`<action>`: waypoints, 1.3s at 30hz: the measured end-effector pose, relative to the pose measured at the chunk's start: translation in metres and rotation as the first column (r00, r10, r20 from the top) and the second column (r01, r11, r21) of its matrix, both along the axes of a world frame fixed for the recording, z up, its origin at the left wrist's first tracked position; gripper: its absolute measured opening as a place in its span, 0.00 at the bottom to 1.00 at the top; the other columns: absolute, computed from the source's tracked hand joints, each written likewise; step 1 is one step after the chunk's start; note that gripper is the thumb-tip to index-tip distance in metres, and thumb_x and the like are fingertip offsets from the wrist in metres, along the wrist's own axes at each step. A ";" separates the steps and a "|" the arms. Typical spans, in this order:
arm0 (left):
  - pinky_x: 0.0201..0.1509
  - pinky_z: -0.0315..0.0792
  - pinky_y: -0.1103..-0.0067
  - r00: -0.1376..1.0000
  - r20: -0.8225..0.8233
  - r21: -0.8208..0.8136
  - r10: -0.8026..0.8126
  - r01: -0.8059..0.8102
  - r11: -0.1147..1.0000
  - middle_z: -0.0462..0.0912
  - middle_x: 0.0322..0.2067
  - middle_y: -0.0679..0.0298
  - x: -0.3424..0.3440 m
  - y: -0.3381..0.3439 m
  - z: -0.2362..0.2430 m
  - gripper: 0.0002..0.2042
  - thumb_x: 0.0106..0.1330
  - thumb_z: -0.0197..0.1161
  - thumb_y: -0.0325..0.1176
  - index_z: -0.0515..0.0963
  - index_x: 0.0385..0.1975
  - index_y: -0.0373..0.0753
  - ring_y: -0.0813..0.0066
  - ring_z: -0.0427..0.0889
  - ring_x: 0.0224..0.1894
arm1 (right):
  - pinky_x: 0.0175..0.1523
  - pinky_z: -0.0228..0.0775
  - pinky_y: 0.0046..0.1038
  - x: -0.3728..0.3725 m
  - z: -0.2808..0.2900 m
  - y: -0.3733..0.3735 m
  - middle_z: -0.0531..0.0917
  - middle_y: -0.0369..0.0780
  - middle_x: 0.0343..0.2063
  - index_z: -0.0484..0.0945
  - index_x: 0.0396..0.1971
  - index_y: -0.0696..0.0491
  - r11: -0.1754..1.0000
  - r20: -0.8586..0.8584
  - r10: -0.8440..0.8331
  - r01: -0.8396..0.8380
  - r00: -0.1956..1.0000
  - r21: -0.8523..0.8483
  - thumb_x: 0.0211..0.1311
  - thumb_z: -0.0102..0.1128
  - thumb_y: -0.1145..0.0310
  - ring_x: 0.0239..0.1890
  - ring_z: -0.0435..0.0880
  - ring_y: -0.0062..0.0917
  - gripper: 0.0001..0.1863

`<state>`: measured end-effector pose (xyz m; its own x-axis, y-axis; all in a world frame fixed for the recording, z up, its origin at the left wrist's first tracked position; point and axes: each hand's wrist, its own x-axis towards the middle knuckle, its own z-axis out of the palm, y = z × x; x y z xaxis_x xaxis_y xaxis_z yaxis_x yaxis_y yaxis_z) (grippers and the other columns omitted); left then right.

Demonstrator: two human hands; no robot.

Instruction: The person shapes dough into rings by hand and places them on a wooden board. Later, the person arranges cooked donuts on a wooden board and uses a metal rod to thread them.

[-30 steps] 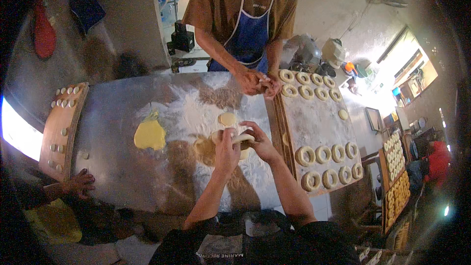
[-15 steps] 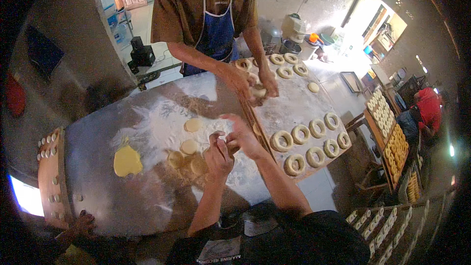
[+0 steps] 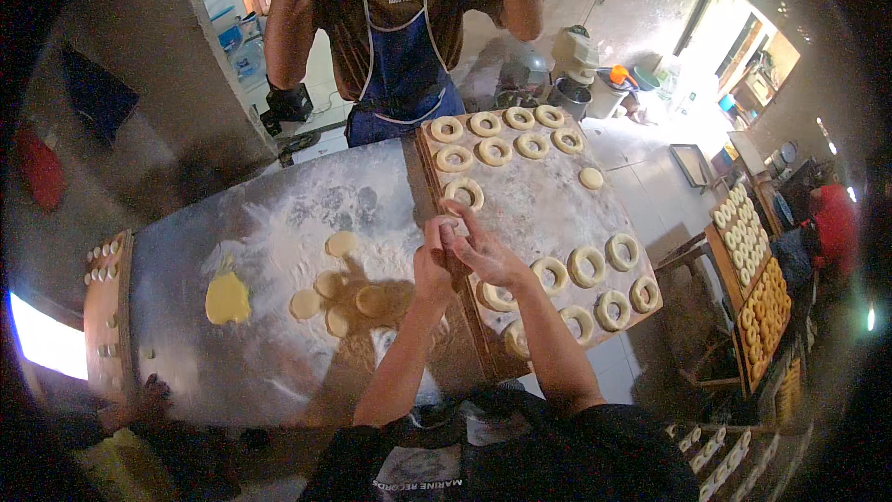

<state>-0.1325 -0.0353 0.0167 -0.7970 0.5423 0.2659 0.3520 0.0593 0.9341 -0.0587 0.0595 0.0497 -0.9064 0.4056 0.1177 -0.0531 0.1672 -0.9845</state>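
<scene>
Both my hands meet over the near-left edge of the dough board (image 3: 530, 214). My left hand (image 3: 432, 265) is closed, its fingers against those of my right hand (image 3: 485, 251), which is also closed. Whatever may lie between the fingers is hidden. Just beyond my fingertips lies a dough ring (image 3: 463, 192). Right of my hands, more rings stand in two rows, among them one near the middle (image 3: 587, 267); my right forearm partly covers some. Several flat dough rounds (image 3: 341, 244) rest on the floured table (image 3: 279, 381) to the left.
A yellow lump (image 3: 228, 297) sits on the table's left. Across the table stands a person in a blue apron (image 3: 400, 65), both arms raised. Rings line the board's far side, near a small dough round (image 3: 591, 178). Trays of rings (image 3: 767, 302) lean at the right; another board (image 3: 110, 316) adjoins the left end.
My hands have shifted right, from above the floured table to the board's edge, and come together. The other person has lifted both hands off the board, where a ring now shows.
</scene>
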 end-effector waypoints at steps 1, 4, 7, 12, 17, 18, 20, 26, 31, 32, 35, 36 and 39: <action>0.35 0.74 0.62 0.994 0.107 -0.066 -0.020 0.027 0.997 0.79 0.33 0.49 0.004 0.004 0.005 0.10 0.75 0.41 0.36 0.68 0.45 0.41 0.43 0.80 0.35 | 0.40 0.70 0.20 0.003 -0.003 0.007 0.79 0.38 0.30 0.67 0.54 0.44 0.984 -0.058 0.046 -0.055 0.997 -0.171 0.68 0.35 0.37 0.37 0.78 0.19 0.29; 0.33 0.73 0.58 0.990 -0.138 -0.050 0.019 -0.026 0.998 0.80 0.31 0.47 0.007 0.036 -0.012 0.09 0.73 0.44 0.37 0.67 0.47 0.44 0.39 0.79 0.34 | 0.37 0.71 0.23 0.005 -0.023 0.042 0.80 0.40 0.29 0.66 0.58 0.44 0.879 -0.197 -0.050 -0.050 0.979 -0.473 0.68 0.41 0.39 0.32 0.79 0.22 0.28; 0.30 0.71 0.54 0.962 -0.266 -0.063 0.059 -0.079 0.995 0.80 0.29 0.47 0.012 0.054 -0.028 0.09 0.73 0.46 0.38 0.66 0.48 0.46 0.38 0.78 0.30 | 0.29 0.70 0.24 -0.002 -0.056 0.070 0.79 0.39 0.25 0.67 0.56 0.45 0.997 -0.220 -0.035 0.019 0.975 -0.075 0.68 0.40 0.39 0.24 0.78 0.23 0.28; 0.28 0.68 0.49 0.970 -0.228 -0.233 0.084 -0.138 0.963 0.80 0.26 0.44 0.021 0.067 -0.010 0.13 0.73 0.42 0.43 0.64 0.49 0.44 0.35 0.77 0.27 | 0.26 0.66 0.21 0.017 -0.025 0.103 0.77 0.34 0.25 0.63 0.63 0.48 0.692 -0.074 -0.081 0.003 0.994 -0.722 0.68 0.48 0.44 0.21 0.73 0.16 0.30; 0.41 0.69 0.48 0.993 -0.117 -0.393 0.014 -0.059 0.918 0.77 0.32 0.35 0.005 0.086 -0.036 0.22 0.73 0.38 0.50 0.59 0.56 0.39 0.33 0.76 0.37 | 0.40 0.74 0.32 0.004 -0.013 0.106 0.83 0.46 0.37 0.62 0.63 0.55 0.961 0.251 0.229 -0.178 0.940 -0.211 0.67 0.44 0.41 0.33 0.82 0.35 0.36; 0.46 0.68 0.48 0.998 -0.026 -0.395 0.065 -0.070 0.916 0.75 0.37 0.33 0.008 0.097 -0.013 0.24 0.73 0.39 0.51 0.57 0.58 0.38 0.33 0.75 0.42 | 0.44 0.73 0.34 -0.003 -0.035 0.121 0.83 0.49 0.38 0.61 0.64 0.56 0.949 0.204 0.164 -0.098 0.965 -0.300 0.67 0.46 0.42 0.37 0.83 0.38 0.37; 0.55 0.62 0.47 0.988 0.026 -0.512 0.149 -0.115 0.851 0.69 0.48 0.31 -0.001 0.108 -0.001 0.29 0.71 0.41 0.53 0.53 0.62 0.37 0.33 0.71 0.52 | 0.49 0.73 0.38 -0.019 -0.081 0.145 0.82 0.53 0.40 0.57 0.65 0.58 0.998 0.280 0.034 -0.018 0.959 -0.059 0.65 0.50 0.43 0.42 0.83 0.43 0.39; 0.66 0.50 0.47 0.993 -0.101 -0.778 0.059 -0.116 0.618 0.51 0.64 0.32 -0.031 0.082 -0.061 0.44 0.61 0.58 0.56 0.44 0.69 0.39 0.35 0.54 0.67 | 0.46 0.73 0.41 -0.012 -0.106 0.151 0.80 0.56 0.42 0.49 0.68 0.53 0.863 0.425 -0.147 -0.094 0.893 0.496 0.53 0.66 0.51 0.46 0.81 0.49 0.48; 0.64 0.57 0.48 0.996 -0.035 -0.810 -0.086 0.022 0.586 0.53 0.64 0.34 -0.019 0.070 -0.051 0.52 0.49 0.72 0.43 0.43 0.70 0.39 0.37 0.55 0.67 | 0.45 0.72 0.45 -0.015 -0.088 0.118 0.79 0.52 0.44 0.49 0.69 0.51 0.605 0.479 -0.384 -0.177 0.789 0.776 0.51 0.67 0.51 0.44 0.81 0.48 0.50; 0.64 0.58 0.48 0.995 -0.026 -0.781 -0.101 0.043 0.624 0.52 0.64 0.34 -0.025 0.062 -0.062 0.53 0.48 0.72 0.43 0.43 0.70 0.39 0.37 0.55 0.67 | 0.44 0.72 0.45 -0.020 -0.086 0.105 0.79 0.52 0.43 0.48 0.69 0.51 0.594 0.479 -0.382 -0.188 0.790 0.783 0.51 0.67 0.50 0.43 0.81 0.48 0.50; 0.59 0.64 0.49 0.967 -0.252 -0.703 0.045 -0.215 0.678 0.56 0.61 0.32 -0.012 0.046 -0.063 0.45 0.53 0.66 0.34 0.45 0.69 0.37 0.35 0.63 0.61 | 0.43 0.71 0.50 -0.009 -0.055 0.058 0.79 0.50 0.43 0.62 0.61 0.53 0.420 0.214 -0.460 -0.001 0.862 0.907 0.61 0.55 0.52 0.44 0.80 0.47 0.32; 0.60 0.64 0.51 0.974 -0.205 -0.697 0.094 -0.212 0.685 0.58 0.60 0.32 -0.013 0.031 -0.060 0.43 0.54 0.65 0.33 0.46 0.68 0.36 0.34 0.64 0.60 | 0.41 0.72 0.49 -0.018 -0.063 0.049 0.80 0.51 0.40 0.66 0.56 0.54 0.494 0.244 -0.357 -0.040 0.902 0.869 0.61 0.53 0.55 0.41 0.81 0.47 0.26; 0.59 0.67 0.56 0.980 -0.118 -0.635 0.158 -0.196 0.747 0.65 0.55 0.29 -0.014 -0.033 -0.061 0.38 0.58 0.59 0.31 0.47 0.66 0.30 0.33 0.70 0.55 | 0.36 0.75 0.44 -0.043 -0.122 0.014 0.81 0.53 0.26 0.76 0.30 0.60 0.768 0.188 -0.002 -0.119 0.982 0.629 0.61 0.48 0.67 0.29 0.82 0.47 0.12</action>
